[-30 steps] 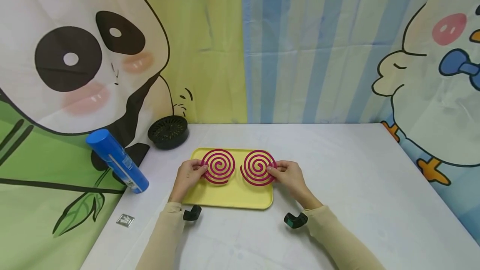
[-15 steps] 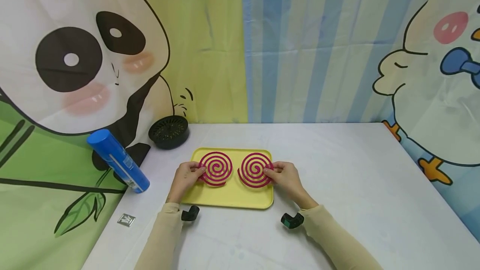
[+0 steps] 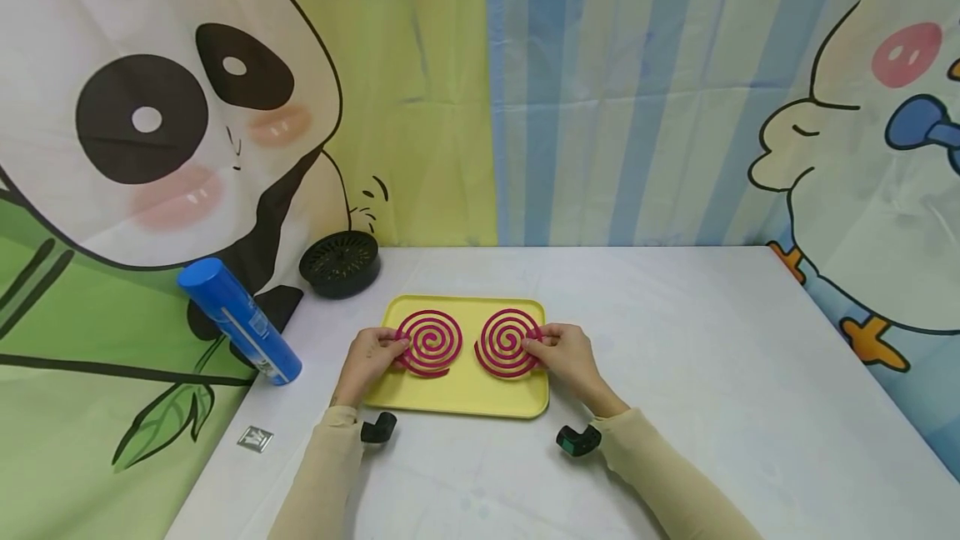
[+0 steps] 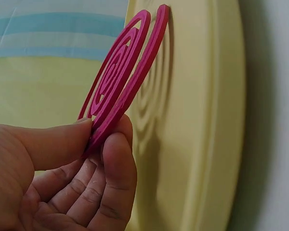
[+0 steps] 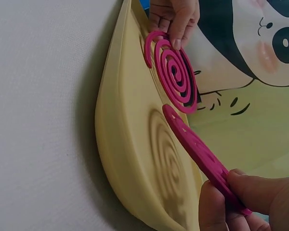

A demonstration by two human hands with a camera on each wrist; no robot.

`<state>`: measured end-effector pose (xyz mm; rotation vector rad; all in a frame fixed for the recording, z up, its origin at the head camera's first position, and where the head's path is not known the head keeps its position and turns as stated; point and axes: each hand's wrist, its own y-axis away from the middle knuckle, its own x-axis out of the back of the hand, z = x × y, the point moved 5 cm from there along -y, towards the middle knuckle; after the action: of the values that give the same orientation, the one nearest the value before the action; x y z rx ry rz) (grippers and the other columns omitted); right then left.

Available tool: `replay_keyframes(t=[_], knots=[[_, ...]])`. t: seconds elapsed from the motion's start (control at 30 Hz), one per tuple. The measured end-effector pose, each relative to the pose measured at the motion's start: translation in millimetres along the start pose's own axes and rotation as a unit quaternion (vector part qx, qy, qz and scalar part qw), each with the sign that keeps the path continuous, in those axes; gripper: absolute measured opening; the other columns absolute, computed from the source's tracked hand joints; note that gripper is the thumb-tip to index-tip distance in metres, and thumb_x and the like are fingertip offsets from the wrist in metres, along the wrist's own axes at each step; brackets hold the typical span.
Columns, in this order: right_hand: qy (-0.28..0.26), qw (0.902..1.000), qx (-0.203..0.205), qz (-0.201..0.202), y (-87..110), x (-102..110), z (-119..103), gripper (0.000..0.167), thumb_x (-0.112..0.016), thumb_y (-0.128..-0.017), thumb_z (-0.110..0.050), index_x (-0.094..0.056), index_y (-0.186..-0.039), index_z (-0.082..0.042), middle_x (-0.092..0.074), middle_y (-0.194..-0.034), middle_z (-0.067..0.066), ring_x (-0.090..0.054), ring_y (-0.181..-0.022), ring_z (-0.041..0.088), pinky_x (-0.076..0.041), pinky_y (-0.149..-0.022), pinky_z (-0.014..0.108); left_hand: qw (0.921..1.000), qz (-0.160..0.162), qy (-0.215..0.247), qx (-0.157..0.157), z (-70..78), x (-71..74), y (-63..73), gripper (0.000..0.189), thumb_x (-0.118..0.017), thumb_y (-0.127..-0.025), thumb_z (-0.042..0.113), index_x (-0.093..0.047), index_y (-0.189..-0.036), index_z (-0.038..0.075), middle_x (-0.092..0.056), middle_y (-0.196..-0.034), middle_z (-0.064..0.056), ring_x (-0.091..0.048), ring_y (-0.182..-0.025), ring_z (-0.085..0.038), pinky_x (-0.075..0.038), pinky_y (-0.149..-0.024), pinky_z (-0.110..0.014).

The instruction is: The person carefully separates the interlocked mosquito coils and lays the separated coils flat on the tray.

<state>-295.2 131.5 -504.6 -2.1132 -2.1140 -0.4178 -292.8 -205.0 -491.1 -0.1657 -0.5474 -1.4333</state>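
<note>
Two magenta spiral mosquito coils are held apart, side by side, over a yellow tray (image 3: 457, 398). My left hand (image 3: 372, 359) pinches the left mosquito coil (image 4: 127, 79) by its outer edge, thumb on top and fingers beneath. At its opposite edge, the right mosquito coil (image 3: 501, 344) is pinched between the thumb and fingers of my right hand (image 3: 572, 359). Both wrist views show the coils raised off the tray, casting spiral shadows on its floor. The left coil's loose outer end hangs slightly away from its other rings.
A round black slotted holder (image 3: 340, 265) stands behind the tray to the left. Nearer the table's left edge is a blue spray can (image 3: 240, 321), with a small silver packet (image 3: 256, 439) in front of it. A printed curtain hangs behind the white table (image 3: 675, 340).
Both hands have lowered slightly and shifted a little to the left, carrying the coils down toward the tray. The grip on each coil is the same.
</note>
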Motion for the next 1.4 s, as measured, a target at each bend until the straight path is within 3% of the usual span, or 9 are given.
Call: replay_keyframes(t=[0.3,0.7,1.0,1.4], knots=[[0.003,1.0,0.004,-0.001,-1.2,-3,0,0.032,-0.082,-0.087,-0.016,-0.071,-0.11,0.002,-0.071,-0.08,0.008,-0.07,-0.063,0.014,-0.061,-0.062,0.029,1.0,-0.004,-0.007,0.0,-1.4,-0.3,-1.3,0.027,-0.066,-0.098,0.011,-0.067,-0.117,-0.008,-0.073,-0.088,-0.014,-0.067,-0.065,-0.011,-0.059,-0.064,-0.026],[0.005,0.9999,-0.001,-0.014,-1.1,-5,-1,0.036,-0.08,-0.089,-0.02,-0.07,-0.116,0.002,-0.074,-0.084,0.008,-0.072,-0.069,0.014,-0.061,-0.064,0.029,0.9993,0.021,-0.029,0.014,-3.9,3.3,-1.9,0.035,-0.069,-0.097,0.012,-0.064,-0.127,-0.005,-0.071,-0.096,-0.018,-0.068,-0.063,-0.012,-0.06,-0.064,-0.027],[-0.006,0.9997,-0.01,-0.021,-0.7,-5,-2,0.034,-0.074,-0.094,-0.019,-0.068,-0.119,0.002,-0.075,-0.086,0.01,-0.072,-0.067,0.021,-0.062,-0.066,0.032,0.9965,0.043,-0.061,-0.037,0.7,6.1,-1.0,0.031,-0.071,-0.093,0.004,-0.065,-0.121,-0.007,-0.067,-0.087,-0.015,-0.069,-0.06,-0.015,-0.061,-0.061,-0.03],[-0.016,0.9993,-0.015,-0.03,0.5,-3,-6,0.029,-0.066,-0.1,-0.016,-0.067,-0.121,0.003,-0.075,-0.098,0.016,-0.072,-0.071,0.024,-0.062,-0.068,0.034,0.986,0.07,-0.138,-0.063,7.2,3.2,3.0,0.031,-0.072,-0.091,0.0,-0.065,-0.121,-0.007,-0.066,-0.084,-0.015,-0.068,-0.061,-0.016,-0.052,-0.053,-0.02]])
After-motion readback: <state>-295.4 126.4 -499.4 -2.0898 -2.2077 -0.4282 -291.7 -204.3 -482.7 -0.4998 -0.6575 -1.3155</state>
